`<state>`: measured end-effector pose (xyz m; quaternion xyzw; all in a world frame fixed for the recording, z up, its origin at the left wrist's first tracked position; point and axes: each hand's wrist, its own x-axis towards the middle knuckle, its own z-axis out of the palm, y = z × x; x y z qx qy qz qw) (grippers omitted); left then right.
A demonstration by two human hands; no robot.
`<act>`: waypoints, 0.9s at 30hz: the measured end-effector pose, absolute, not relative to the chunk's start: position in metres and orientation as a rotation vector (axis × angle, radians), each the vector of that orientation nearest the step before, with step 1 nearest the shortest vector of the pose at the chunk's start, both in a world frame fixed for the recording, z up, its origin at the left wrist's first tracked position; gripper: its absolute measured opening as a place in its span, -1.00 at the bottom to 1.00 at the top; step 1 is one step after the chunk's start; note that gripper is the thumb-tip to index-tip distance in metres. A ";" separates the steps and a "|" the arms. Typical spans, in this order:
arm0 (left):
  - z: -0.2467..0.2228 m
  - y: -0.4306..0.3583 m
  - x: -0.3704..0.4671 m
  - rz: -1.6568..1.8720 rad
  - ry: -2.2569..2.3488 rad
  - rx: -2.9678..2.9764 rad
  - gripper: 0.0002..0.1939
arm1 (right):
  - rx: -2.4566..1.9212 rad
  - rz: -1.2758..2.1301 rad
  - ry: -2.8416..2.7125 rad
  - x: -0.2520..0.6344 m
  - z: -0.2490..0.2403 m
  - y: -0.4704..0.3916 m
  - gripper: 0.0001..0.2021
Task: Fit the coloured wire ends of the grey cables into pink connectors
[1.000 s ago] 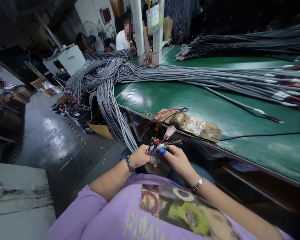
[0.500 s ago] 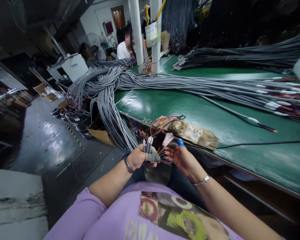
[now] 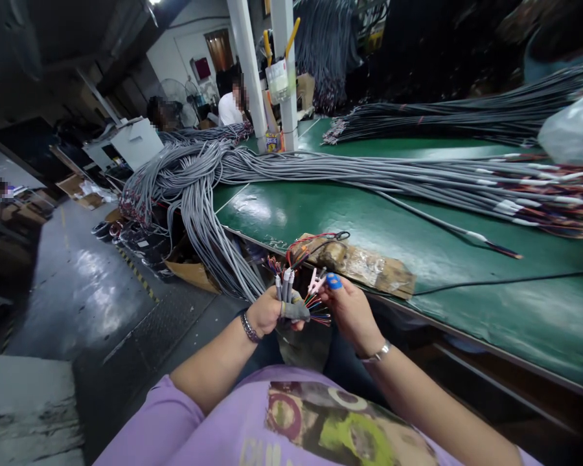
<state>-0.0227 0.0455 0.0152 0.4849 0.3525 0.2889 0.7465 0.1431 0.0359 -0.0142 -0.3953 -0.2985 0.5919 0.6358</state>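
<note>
My left hand (image 3: 272, 310), with grey covers on its fingers, is closed around a bunch of grey cables (image 3: 285, 285). White-ended tips stand up out of the fist. Stripped coloured wires (image 3: 318, 310) fan out from it to the right. My right hand (image 3: 352, 314) is beside those wires, its thumb wrapped in blue tape and bent in against the fingers. At the fingertips, a pale pink clip (image 3: 315, 282) shows between the two hands; the fingers partly hide its grip end.
A green-topped table (image 3: 447, 259) carries long grey cables (image 3: 369, 169) and a dark bundle (image 3: 442, 116) behind. A taped wooden board (image 3: 374, 262) lies at its near edge. White posts (image 3: 285, 84) rise from the table. More cables hang over the left end. Persons sit in the background.
My right thumb has come down and left towards the fingers, closing the hand at the pink clip, which now shows a forked shape. My left hand keeps its hold. The view has shifted slightly.
</note>
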 end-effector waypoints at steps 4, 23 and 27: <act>0.017 0.047 -0.020 0.620 0.773 1.055 -0.63 | -0.846 1.457 -0.661 0.138 -0.015 0.035 -0.57; 0.016 0.045 -0.015 0.618 0.875 1.041 -0.61 | -0.567 1.854 -0.310 0.132 -0.006 0.038 -0.62; 0.016 0.040 -0.020 0.633 0.871 1.061 -0.59 | -0.552 1.904 -0.324 0.135 -0.002 0.035 -0.62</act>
